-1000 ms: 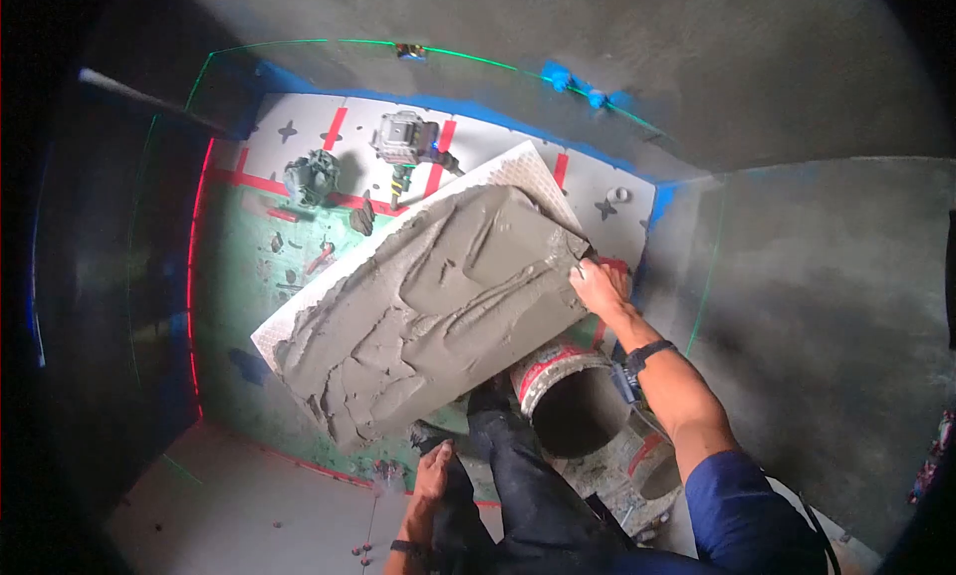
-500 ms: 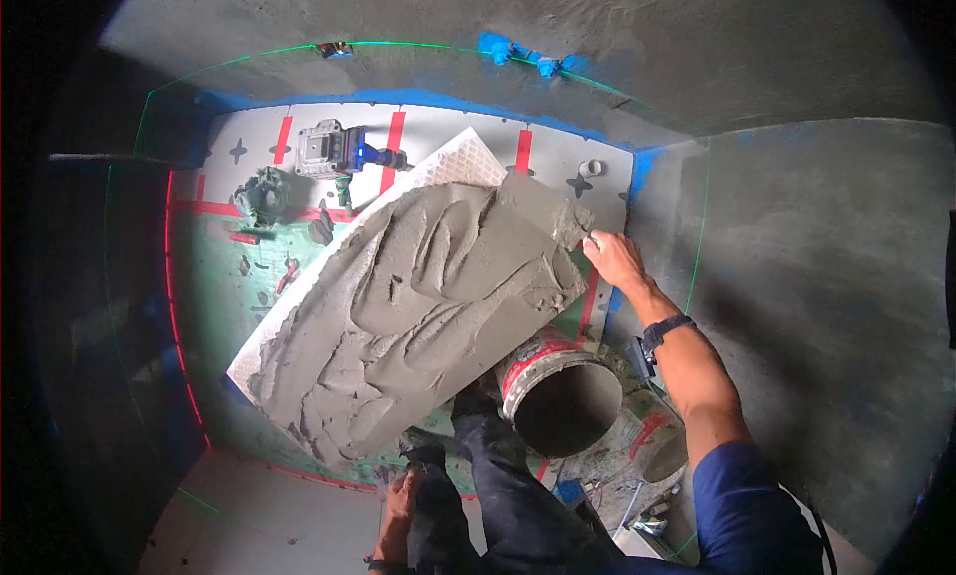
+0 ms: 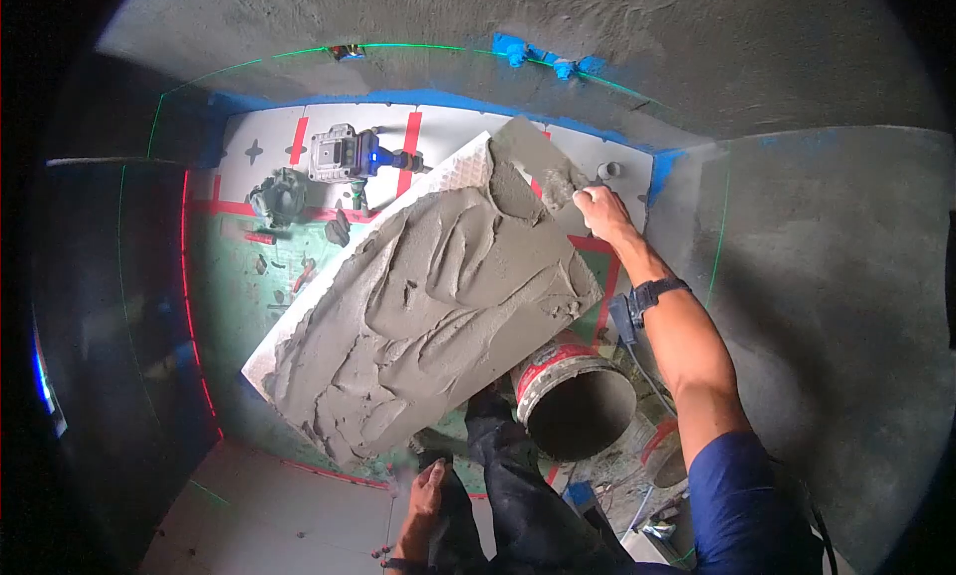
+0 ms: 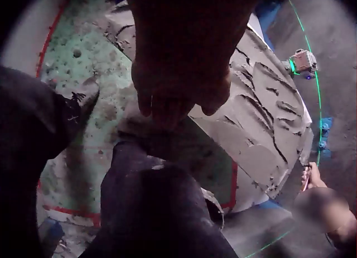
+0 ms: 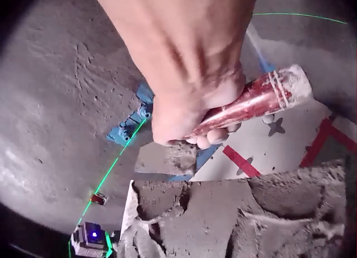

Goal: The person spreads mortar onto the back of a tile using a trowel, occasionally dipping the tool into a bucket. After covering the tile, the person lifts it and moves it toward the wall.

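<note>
My right hand [image 3: 605, 215] grips the red handle [image 5: 254, 107] of a trowel. Its flat, mortar-smeared blade [image 3: 533, 149] overlaps the far right corner of a large tile [image 3: 470, 167] in the head view. Wet grey mortar [image 3: 428, 306] covers most of the tile, with curved ridges and a smoother strip along the near right side. A bare strip of the tile's patterned back shows on its far left side. Near my knee hangs my left hand [image 3: 426, 490], fingers loosely bent and holding nothing; it looks dark in the left wrist view.
A mortar-stained bucket [image 3: 528, 404] stands right of my legs, with a smaller bucket [image 3: 657, 446] beside it. Beyond the tile are a laser level [image 3: 344, 154] and a crumpled bag [image 3: 279, 197]. Blue-covered pipe fittings [image 3: 513, 50] stick out of the far wall.
My right hand has carried the trowel from the tile's right edge up to its far corner. The left hand has stayed low by the knee. The head view has shifted slightly.
</note>
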`<state>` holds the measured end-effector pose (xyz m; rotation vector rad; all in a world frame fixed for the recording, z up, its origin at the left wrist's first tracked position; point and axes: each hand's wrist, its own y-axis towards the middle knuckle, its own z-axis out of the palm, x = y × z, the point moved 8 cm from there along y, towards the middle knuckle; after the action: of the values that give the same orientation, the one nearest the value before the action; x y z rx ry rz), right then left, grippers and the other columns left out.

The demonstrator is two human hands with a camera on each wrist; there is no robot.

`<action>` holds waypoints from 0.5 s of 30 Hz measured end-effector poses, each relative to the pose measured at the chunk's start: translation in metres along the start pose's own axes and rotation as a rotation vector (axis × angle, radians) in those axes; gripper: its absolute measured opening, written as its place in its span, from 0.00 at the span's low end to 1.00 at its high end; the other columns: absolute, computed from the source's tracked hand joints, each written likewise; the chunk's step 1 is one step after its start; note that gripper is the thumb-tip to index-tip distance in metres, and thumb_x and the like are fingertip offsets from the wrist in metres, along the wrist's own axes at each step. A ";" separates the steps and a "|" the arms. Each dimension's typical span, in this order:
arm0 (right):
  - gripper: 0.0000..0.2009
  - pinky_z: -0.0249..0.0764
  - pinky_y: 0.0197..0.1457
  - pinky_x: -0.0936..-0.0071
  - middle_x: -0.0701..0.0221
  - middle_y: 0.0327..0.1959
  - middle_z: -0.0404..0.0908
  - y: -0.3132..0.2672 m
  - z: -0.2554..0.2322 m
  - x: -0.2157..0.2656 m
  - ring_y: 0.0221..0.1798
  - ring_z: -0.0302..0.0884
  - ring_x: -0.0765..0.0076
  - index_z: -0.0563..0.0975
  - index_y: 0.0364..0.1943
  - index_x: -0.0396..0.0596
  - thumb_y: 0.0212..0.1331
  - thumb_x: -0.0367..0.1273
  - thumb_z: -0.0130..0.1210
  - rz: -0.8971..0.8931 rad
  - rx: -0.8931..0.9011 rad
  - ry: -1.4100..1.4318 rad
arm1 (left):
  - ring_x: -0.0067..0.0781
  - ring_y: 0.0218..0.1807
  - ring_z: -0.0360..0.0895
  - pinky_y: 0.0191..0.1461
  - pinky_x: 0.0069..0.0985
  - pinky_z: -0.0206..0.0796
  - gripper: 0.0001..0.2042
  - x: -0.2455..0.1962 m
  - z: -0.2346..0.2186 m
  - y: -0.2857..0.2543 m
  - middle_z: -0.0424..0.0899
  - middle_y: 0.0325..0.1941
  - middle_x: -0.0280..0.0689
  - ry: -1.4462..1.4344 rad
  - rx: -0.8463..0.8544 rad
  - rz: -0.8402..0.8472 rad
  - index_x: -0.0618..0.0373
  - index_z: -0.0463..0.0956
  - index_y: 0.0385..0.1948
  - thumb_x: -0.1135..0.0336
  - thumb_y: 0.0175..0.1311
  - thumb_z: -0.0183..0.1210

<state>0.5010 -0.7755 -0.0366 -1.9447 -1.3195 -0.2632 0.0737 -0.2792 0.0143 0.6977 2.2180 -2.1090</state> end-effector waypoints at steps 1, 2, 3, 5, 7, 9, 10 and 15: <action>0.22 0.72 0.36 0.58 0.55 0.21 0.79 -0.007 0.004 -0.011 0.24 0.79 0.54 0.78 0.37 0.38 0.58 0.46 0.47 0.072 0.018 0.075 | 0.29 0.51 0.77 0.55 0.25 0.66 0.26 -0.007 0.001 0.000 0.83 0.48 0.41 -0.070 -0.013 0.040 0.67 0.75 0.53 0.48 0.70 0.49; 0.23 0.73 0.37 0.57 0.53 0.23 0.80 -0.021 0.013 -0.023 0.25 0.80 0.53 0.79 0.39 0.38 0.58 0.47 0.47 0.139 0.035 0.146 | 0.29 0.51 0.77 0.55 0.25 0.66 0.26 -0.010 0.002 0.001 0.83 0.48 0.41 -0.081 -0.010 0.048 0.67 0.75 0.53 0.48 0.70 0.49; 0.15 0.56 0.14 0.79 0.82 0.13 0.63 -0.042 0.023 -0.019 0.13 0.59 0.83 0.70 0.23 0.53 0.63 0.44 0.51 0.086 -0.009 0.339 | 0.32 0.53 0.76 0.58 0.26 0.64 0.27 -0.007 0.003 0.002 0.82 0.50 0.43 -0.132 0.008 0.027 0.68 0.74 0.54 0.48 0.70 0.49; 0.17 0.52 0.13 0.80 0.83 0.14 0.63 -0.110 0.070 -0.007 0.15 0.59 0.85 0.66 0.19 0.57 0.61 0.46 0.51 0.435 0.090 0.795 | 0.34 0.56 0.76 0.61 0.27 0.63 0.27 0.000 0.003 0.001 0.81 0.52 0.44 -0.196 0.018 0.006 0.69 0.72 0.55 0.49 0.70 0.49; 0.18 0.53 0.13 0.80 0.80 0.13 0.66 -0.167 0.160 -0.001 0.12 0.59 0.82 0.67 0.18 0.57 0.60 0.47 0.51 0.739 0.308 1.079 | 0.36 0.56 0.76 0.62 0.28 0.63 0.28 0.003 0.008 0.005 0.81 0.52 0.45 -0.148 0.055 0.014 0.68 0.71 0.56 0.48 0.69 0.49; 0.18 0.57 0.14 0.76 0.78 0.13 0.67 -0.203 0.194 0.046 0.15 0.65 0.80 0.67 0.18 0.55 0.61 0.47 0.48 0.662 0.229 0.954 | 0.36 0.57 0.75 0.62 0.29 0.63 0.28 0.010 0.011 0.010 0.81 0.52 0.46 -0.123 0.073 -0.007 0.67 0.71 0.56 0.47 0.69 0.49; 0.18 0.63 0.17 0.66 0.71 0.14 0.72 -0.205 0.202 0.059 0.15 0.67 0.71 0.69 0.18 0.51 0.62 0.44 0.47 0.421 0.317 0.803 | 0.36 0.57 0.75 0.62 0.29 0.63 0.28 0.015 0.011 0.006 0.81 0.52 0.47 -0.090 0.096 -0.034 0.67 0.72 0.56 0.47 0.69 0.49; 0.16 0.73 0.36 0.50 0.48 0.27 0.78 -0.152 0.111 0.095 0.31 0.78 0.40 0.76 0.27 0.41 0.58 0.41 0.47 -0.204 0.242 -0.290 | 0.37 0.57 0.75 0.62 0.28 0.62 0.28 -0.007 0.007 -0.002 0.81 0.52 0.48 -0.144 0.054 0.054 0.67 0.73 0.55 0.47 0.69 0.48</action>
<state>0.3860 -0.6054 0.0105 -1.6899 -1.6582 0.0831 0.0769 -0.2881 0.0176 0.5801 2.0535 -2.1273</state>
